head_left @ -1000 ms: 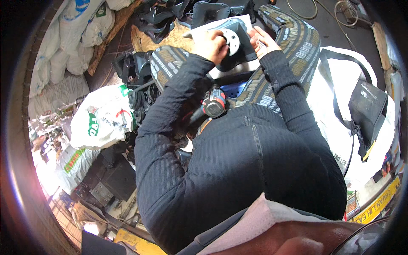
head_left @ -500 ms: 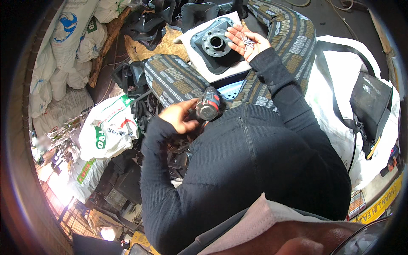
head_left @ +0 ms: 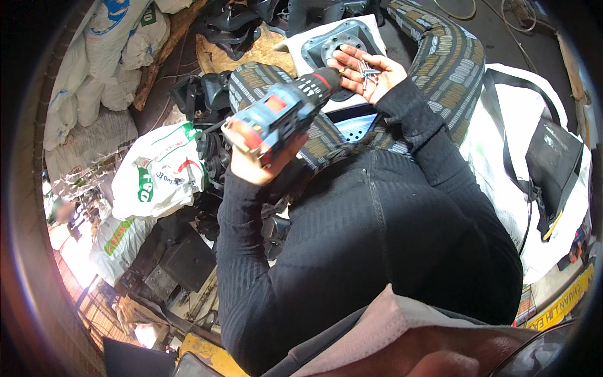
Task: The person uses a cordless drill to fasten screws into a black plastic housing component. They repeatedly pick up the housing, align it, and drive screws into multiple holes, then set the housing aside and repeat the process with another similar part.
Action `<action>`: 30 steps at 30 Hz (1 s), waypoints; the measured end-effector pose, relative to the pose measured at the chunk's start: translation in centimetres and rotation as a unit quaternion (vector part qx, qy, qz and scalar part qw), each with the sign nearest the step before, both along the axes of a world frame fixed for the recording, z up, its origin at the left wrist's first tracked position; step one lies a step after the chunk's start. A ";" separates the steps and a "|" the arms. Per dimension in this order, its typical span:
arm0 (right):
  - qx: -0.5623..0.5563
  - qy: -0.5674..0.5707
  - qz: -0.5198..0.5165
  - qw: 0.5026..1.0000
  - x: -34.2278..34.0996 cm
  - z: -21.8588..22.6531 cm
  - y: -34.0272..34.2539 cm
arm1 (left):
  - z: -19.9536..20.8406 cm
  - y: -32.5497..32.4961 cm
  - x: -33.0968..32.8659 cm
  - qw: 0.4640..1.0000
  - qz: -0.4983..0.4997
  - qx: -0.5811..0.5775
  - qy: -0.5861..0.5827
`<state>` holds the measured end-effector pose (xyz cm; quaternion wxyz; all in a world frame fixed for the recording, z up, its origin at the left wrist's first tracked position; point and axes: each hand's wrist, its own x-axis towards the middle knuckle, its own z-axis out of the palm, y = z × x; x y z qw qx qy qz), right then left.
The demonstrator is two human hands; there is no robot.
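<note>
My left hand [head_left: 249, 168] is wrapped round the grip of a blue, black and red cordless drill [head_left: 279, 113], mostly hidden beneath it. The drill's front end points up and right, close by the fingers of my right hand [head_left: 381, 85]. That hand is palm up, its fingers stretched and slightly curved, with several silver screws [head_left: 368, 74] lying in it. Beyond the fingers, a dark square part with a round grey flange [head_left: 333, 45] rests on a white pad [head_left: 290, 45] between my legs. Fingers and drill cover the flange's near side.
Several black moulded parts [head_left: 232, 31] are piled at the far side. A white bag with green print [head_left: 160, 166] stands at my left, a large white sack [head_left: 496, 135] at my right. A light blue perforated piece [head_left: 353, 128] lies below the pad.
My left hand has lifted the drill from my lap and swung it up and right, towards my right palm. The right hand still carries the screws. The whole view has shifted slightly.
</note>
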<state>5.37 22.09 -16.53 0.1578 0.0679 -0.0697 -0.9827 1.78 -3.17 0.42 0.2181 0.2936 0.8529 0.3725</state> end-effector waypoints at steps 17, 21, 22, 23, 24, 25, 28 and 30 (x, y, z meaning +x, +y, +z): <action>0.359 -0.060 0.081 0.928 0.2 0.9 -0.8 | -0.6 -0.3 -1.0 0.991 -0.011 -0.101 0.087; 0.297 -0.149 0.047 0.942 0.3 1.0 -1.3 | -1.8 -0.4 -0.9 0.969 -0.083 -0.141 0.183; 0.274 -0.155 0.040 0.948 0.4 0.7 -1.4 | -2.0 -0.5 -0.6 0.970 -0.078 -0.144 0.177; 0.251 -0.160 0.033 0.954 0.4 0.5 -1.5 | -1.8 -0.4 -0.5 0.979 -0.066 -0.128 0.145; 0.234 -0.173 0.032 0.956 0.3 0.2 -1.5 | -1.3 0.0 -0.4 0.986 -0.053 -0.111 0.111; 0.227 -0.171 0.030 0.958 0.4 0.1 -1.4 | -0.9 0.4 -0.2 0.992 -0.041 -0.095 0.077; 0.213 -0.162 0.029 0.963 0.4 0.2 -1.5 | -0.4 0.8 -0.1 0.992 -0.032 -0.106 0.062; 0.217 -0.158 0.026 0.963 0.3 0.2 -1.5 | -0.4 0.7 -0.3 0.988 -0.061 -0.118 0.084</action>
